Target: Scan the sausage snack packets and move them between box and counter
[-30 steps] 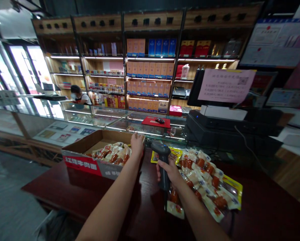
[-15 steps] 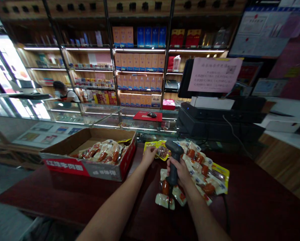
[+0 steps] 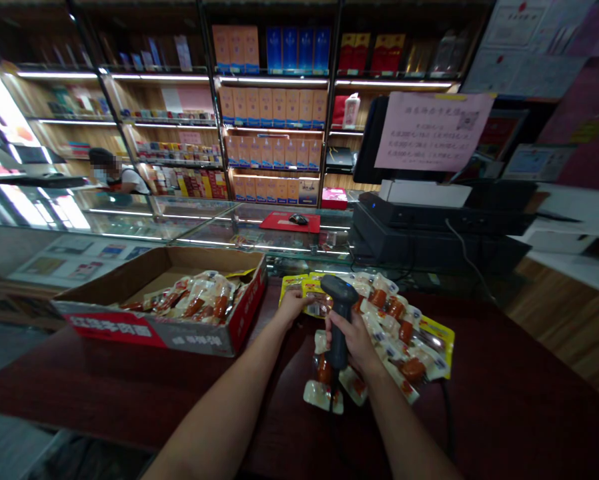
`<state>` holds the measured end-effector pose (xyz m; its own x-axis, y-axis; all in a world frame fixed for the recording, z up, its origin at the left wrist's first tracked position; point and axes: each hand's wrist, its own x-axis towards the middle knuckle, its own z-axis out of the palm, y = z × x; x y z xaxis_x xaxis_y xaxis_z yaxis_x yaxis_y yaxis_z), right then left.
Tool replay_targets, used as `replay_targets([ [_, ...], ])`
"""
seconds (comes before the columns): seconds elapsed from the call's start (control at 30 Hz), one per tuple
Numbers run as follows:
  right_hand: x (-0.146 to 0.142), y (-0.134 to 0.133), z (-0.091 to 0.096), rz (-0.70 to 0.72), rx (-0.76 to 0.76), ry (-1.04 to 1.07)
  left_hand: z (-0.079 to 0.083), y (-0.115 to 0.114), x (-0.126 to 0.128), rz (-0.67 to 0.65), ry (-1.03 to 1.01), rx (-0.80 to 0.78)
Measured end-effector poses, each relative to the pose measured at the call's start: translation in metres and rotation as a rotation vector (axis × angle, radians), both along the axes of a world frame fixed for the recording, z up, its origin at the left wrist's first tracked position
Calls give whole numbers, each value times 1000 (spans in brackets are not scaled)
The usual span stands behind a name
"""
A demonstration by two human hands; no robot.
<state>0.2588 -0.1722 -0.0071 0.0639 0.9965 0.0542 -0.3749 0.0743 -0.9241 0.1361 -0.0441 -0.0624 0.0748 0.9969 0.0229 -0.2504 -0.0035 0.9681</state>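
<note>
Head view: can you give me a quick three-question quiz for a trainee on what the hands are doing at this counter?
1. True or false: the right hand grips the barcode scanner by its handle.
2. Multiple choice: the left hand grasps A) a black mouse, B) a yellow packet, C) a pink notice.
3. Fill in: the open cardboard box with packets inside sits on the table to the ___ of both hands.
Key: 1 true; 2 B; 3 left.
</note>
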Motion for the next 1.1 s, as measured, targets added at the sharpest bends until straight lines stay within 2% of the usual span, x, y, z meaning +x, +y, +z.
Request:
replay_targets([
  [0.1,-2,-1,0,13,-28,16,4,-2,-3,5,103,-4],
  [0.27,-3,-2,-2,61,-38,18,11,-2,-17,229,-39,161],
  [0.43,-6,-4,-9,147,-69,-36,13,-1,-29,418,-79,156],
  [0.6,-10,-6,-17,230,-82,-96,8,3,-34,555,4,174],
  [0.9,-12,-7,-14,256,-98,-96,4,9,-33,593,20,143],
  [1.1,-11,-6,-16,251,-94,-102,-3,13,-36,593,42,211],
])
